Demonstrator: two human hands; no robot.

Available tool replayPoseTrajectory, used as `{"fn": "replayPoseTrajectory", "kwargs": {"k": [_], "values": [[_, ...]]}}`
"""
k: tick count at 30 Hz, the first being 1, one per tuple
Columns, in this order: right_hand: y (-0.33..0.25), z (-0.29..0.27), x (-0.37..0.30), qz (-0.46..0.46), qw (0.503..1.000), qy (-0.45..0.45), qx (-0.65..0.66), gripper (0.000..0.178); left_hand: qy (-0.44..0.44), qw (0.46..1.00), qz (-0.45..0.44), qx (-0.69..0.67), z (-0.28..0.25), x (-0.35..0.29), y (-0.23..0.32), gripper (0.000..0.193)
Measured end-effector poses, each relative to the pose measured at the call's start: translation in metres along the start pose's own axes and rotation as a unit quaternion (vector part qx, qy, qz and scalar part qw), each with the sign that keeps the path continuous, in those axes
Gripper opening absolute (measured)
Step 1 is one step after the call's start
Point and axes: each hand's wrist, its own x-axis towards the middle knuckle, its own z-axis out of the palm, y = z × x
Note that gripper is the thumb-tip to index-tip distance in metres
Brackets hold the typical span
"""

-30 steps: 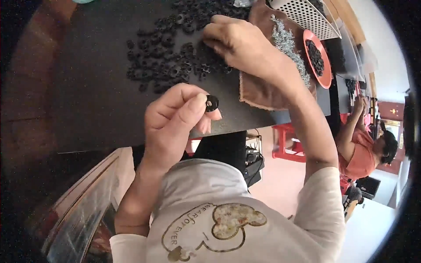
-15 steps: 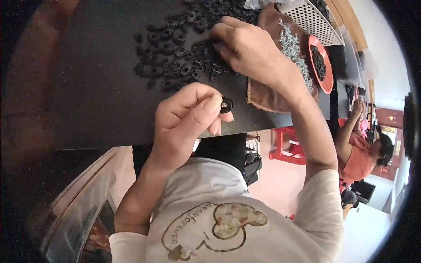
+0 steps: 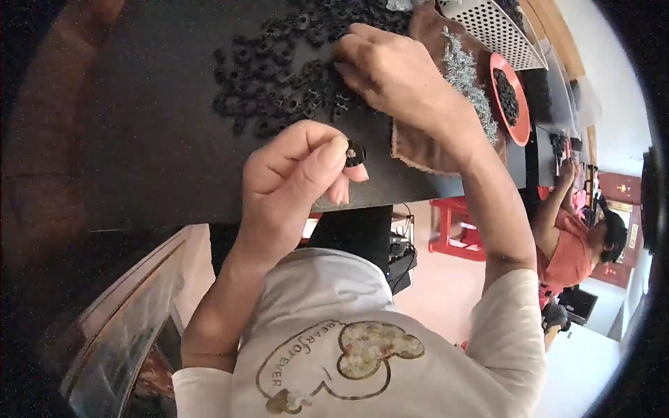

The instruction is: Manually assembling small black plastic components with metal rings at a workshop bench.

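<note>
My left hand (image 3: 286, 177) is closed, pinching a small round black part (image 3: 355, 154) between thumb and forefinger near the table's front edge. A pale spot shows in the middle of that part. My right hand (image 3: 390, 73) reaches over the right side of a spread of small black ring-like parts (image 3: 279, 83), with its fingers curled down among them. Whatever those fingertips grip is hidden. Beside my right wrist, many small silvery screw-like pieces (image 3: 467, 76) lie on a brown cloth (image 3: 414, 146).
Right of the cloth sits an orange-red dish (image 3: 523, 131) of small black pieces. A white perforated basket (image 3: 481, 28) stands at the back right. A red stool (image 3: 446, 244) is below the dark table (image 3: 153, 160). Another person (image 3: 571, 244) works farther right.
My left hand, with the round black part, has shifted slightly up and to the left. My right hand stays at the pile, almost unmoved.
</note>
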Motion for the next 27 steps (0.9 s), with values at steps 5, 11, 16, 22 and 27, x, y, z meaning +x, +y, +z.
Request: {"fn": "replayPoseTrajectory", "kwargs": {"k": [5,11,16,22,27], "values": [[-0.014,-0.027,-0.013,-0.018,0.998,0.015,0.054,0.016,0.022,0.999,0.021,-0.039,0.000,0.000,-0.003,0.023],[-0.045,-0.047,-0.039,-0.011,0.984,-0.066,0.162,0.021,0.062,0.993,0.009,-0.097,0.008,0.000,0.002,0.018],[-0.041,-0.042,-0.045,-0.046,0.964,0.002,0.263,0.016,0.046,0.992,0.005,-0.117,0.008,0.001,0.001,0.020],[-0.047,-0.040,-0.058,0.094,0.868,0.002,0.488,0.012,0.031,0.995,0.021,-0.089,0.003,0.003,-0.006,0.026],[-0.046,-0.045,-0.064,0.146,0.767,0.015,0.625,0.006,0.040,0.994,0.006,-0.102,0.008,0.003,-0.003,0.023]]}}
